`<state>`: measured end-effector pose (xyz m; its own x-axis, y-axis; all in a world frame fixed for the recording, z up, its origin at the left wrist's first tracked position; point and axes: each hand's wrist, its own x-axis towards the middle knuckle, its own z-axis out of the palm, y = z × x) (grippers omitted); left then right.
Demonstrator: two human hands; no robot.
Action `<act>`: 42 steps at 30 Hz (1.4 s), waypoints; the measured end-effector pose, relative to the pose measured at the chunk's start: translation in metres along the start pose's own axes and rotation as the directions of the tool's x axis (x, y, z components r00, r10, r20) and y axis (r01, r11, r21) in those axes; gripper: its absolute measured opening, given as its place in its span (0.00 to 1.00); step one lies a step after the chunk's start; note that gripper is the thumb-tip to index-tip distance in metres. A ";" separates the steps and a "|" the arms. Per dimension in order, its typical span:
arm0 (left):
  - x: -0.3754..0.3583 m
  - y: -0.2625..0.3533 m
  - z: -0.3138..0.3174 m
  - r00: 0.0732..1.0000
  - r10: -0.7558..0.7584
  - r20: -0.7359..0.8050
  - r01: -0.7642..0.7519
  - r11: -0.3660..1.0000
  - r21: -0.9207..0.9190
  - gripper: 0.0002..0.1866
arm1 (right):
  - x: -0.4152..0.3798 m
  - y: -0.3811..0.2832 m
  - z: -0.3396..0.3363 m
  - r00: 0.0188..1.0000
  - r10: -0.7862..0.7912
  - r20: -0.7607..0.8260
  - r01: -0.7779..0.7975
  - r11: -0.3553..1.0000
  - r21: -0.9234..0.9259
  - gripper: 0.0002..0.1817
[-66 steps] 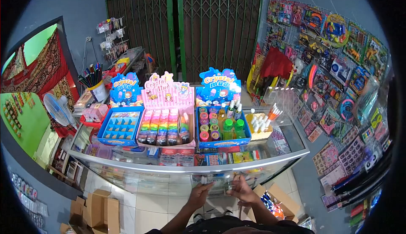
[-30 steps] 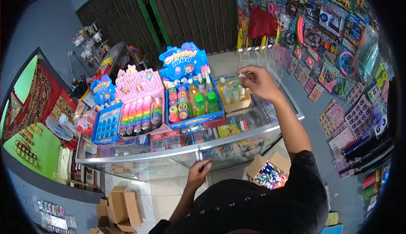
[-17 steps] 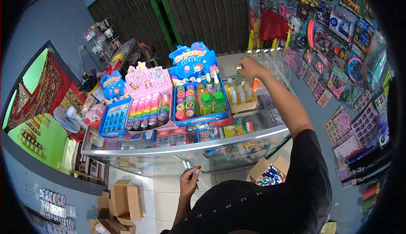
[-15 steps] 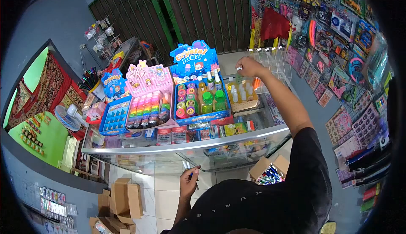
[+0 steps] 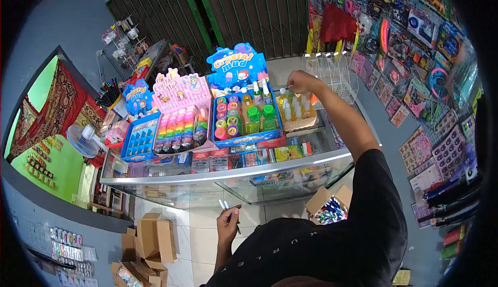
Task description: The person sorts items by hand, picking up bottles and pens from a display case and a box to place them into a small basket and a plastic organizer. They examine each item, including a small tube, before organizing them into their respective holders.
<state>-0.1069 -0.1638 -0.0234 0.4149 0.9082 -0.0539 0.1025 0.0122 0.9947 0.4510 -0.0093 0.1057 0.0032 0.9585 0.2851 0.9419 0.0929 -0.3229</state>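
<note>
Low in front of the glass counter, my left hand (image 5: pixel 226 227) is closed around a few slim pens (image 5: pixel 224 204) with white ends. My right hand (image 5: pixel 304 82) reaches over the counter with its fingers curled together. Whatever is between those fingers is too small to make out. Just below it is a small basket (image 5: pixel 301 125) of yellow bottles with pale tops (image 5: pixel 296 112). Beside it on the right stands a clear divided rack (image 5: pixel 332 74). Left of the basket is a blue Crystal Mud display box (image 5: pixel 248 141) holding green-capped jars and small round tubs.
A pink display box (image 5: pixel 182 100) and a smaller blue one (image 5: pixel 141 137) stand farther left on the glass counter (image 5: pixel 238 174). An open carton of pens (image 5: pixel 332 212) is on the floor by my body. Other cartons (image 5: pixel 155 238) lie lower left. Packaged toys (image 5: pixel 415 79) hang on the right wall.
My right hand has moved slightly left and down, closer to the bottle basket. My left hand has shifted a little left, still gripping the pens. The view has turned slightly.
</note>
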 end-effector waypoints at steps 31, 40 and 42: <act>0.026 0.000 0.000 0.952 0.137 0.275 -0.163 0.984 0.072 0.21 | -0.034 -0.091 -0.058 0.989 0.026 -0.145 -0.020 0.999 0.045 0.16; 0.083 0.070 0.039 0.860 0.281 0.427 -0.158 0.940 -0.301 0.13 | -0.147 -0.235 0.013 0.995 -0.070 0.071 -0.020 0.551 0.834 0.12; 0.089 0.082 0.042 0.821 0.277 0.499 -0.173 0.954 -0.243 0.14 | -0.161 -0.245 0.028 0.993 0.012 0.116 -0.105 0.529 0.842 0.13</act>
<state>-0.0232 -0.0998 0.0495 0.8201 0.5408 0.1869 -0.1942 -0.0441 0.9800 0.2101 -0.1794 0.1138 -0.0240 0.9843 0.1749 0.2148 0.1760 -0.9607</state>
